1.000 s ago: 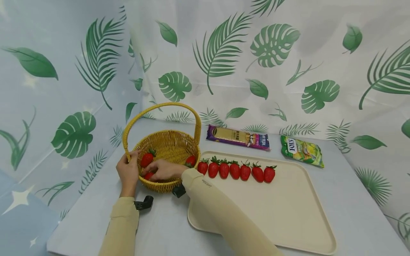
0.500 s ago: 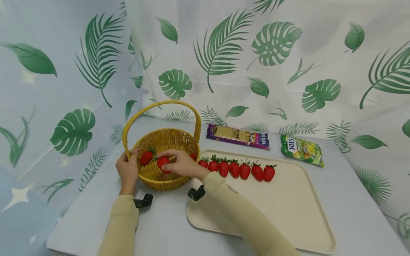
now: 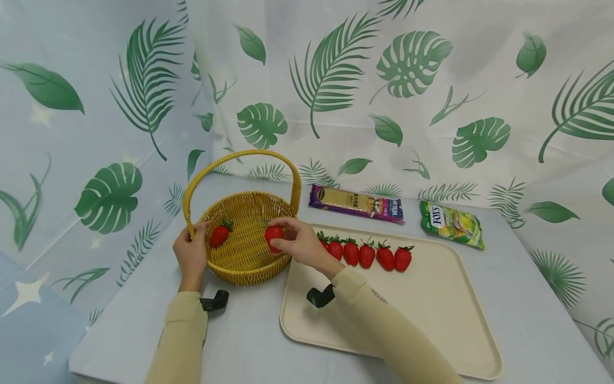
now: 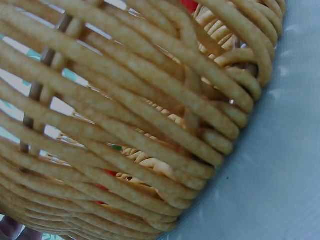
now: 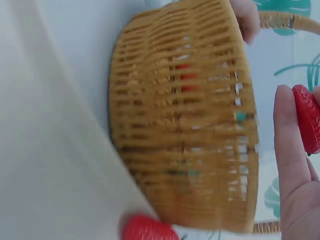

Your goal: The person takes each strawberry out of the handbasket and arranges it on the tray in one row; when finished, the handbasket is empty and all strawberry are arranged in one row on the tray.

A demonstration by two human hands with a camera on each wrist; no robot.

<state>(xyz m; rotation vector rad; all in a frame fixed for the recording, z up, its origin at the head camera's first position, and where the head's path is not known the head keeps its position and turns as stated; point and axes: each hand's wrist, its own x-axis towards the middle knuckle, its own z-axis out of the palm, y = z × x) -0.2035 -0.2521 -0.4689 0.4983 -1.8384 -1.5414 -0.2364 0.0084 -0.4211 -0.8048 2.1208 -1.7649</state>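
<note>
Gripping the yellow wicker basket (image 3: 247, 276) by its rim, where the handle (image 3: 259, 152) meets it, your left hand (image 3: 191, 253) is curled at the basket's left side. Just right of that grip, inside the basket, lies a loose strawberry (image 3: 219, 236). Farther right, over the basket's right side, your right hand (image 3: 304, 242) pinches the held strawberry (image 3: 274, 238), thumb and fingers parted only by the fruit. To the right of that pinch, the cream tray (image 3: 446, 304) bears a row of strawberries (image 3: 366, 256), the leftmost partly hidden by your hand. Past the row, farther from you, lie a purple packet (image 3: 356, 204) and, rightmost, a green FOX'S bag (image 3: 452, 225).

Your left wrist view gives you the basket's outer weave up close, slivers of red showing through its gaps. Your right wrist view shows you what the head view hides: one finger (image 5: 289, 135) straight along the held strawberry, and a blurred strawberry (image 5: 150, 229) by the tray's edge, near the basket. Red shows through the weave there too; you cannot tell whether it is the loose strawberry.
</note>
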